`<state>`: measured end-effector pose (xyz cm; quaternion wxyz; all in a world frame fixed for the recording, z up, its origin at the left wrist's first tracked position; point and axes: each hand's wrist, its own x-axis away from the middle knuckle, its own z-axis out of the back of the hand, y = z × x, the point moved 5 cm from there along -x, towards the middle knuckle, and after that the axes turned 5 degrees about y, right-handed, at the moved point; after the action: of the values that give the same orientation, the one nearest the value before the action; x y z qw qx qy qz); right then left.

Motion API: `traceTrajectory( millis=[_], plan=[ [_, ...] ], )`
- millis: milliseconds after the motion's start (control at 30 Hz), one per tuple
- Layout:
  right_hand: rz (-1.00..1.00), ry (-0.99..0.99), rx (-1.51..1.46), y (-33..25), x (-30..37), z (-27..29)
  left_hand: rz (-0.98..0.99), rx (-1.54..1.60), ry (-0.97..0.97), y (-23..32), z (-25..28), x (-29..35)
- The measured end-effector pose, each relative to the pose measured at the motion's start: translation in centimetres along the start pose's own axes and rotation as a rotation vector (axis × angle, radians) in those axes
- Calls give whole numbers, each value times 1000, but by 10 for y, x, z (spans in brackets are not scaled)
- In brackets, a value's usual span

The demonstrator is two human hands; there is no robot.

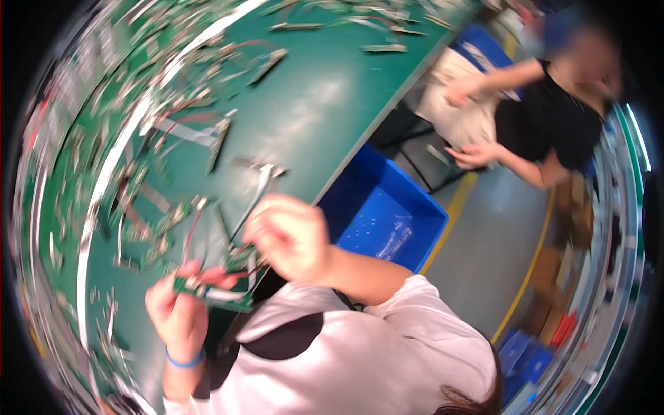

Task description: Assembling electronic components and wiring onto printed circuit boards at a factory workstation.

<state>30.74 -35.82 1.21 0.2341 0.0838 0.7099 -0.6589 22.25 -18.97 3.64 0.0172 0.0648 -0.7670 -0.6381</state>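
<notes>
My left hand (173,308), with a blue band at the wrist, grips a narrow green circuit board (237,301) by its left end, thumb and fingers on either side. A pale ribbon or connector lies along the board, and thin wires rise near it. My right hand (290,235) is raised just above and to the right of the board. Its fingers are curled in and blurred; anything pinched in them is too small to name. Beyond it on the green table (311,104) lies a board with a grey cable (259,190).
Many boards with ribbon cables and red wires (187,131) lie over the table's left and far side. A blue bin (387,214) stands beside the table's right edge. Another person (553,124) sits at the upper right, hands over the lap. Boxes line the far right.
</notes>
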Motion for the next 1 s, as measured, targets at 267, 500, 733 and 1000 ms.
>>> traceTrajectory(
  millis=[267,500,733,1000],
  plan=[
    [-64,-120,-182,-55,-18,-10,258,358,-217,44,-25,-7],
    [-309,-205,-298,-75,-7,-51,249,343,-174,55,-1,28],
    [-42,-606,-179,-86,-7,-97,373,314,-77,63,16,55],
    [113,-921,-13,-111,17,-141,367,54,-55,63,46,97]
  ],
)
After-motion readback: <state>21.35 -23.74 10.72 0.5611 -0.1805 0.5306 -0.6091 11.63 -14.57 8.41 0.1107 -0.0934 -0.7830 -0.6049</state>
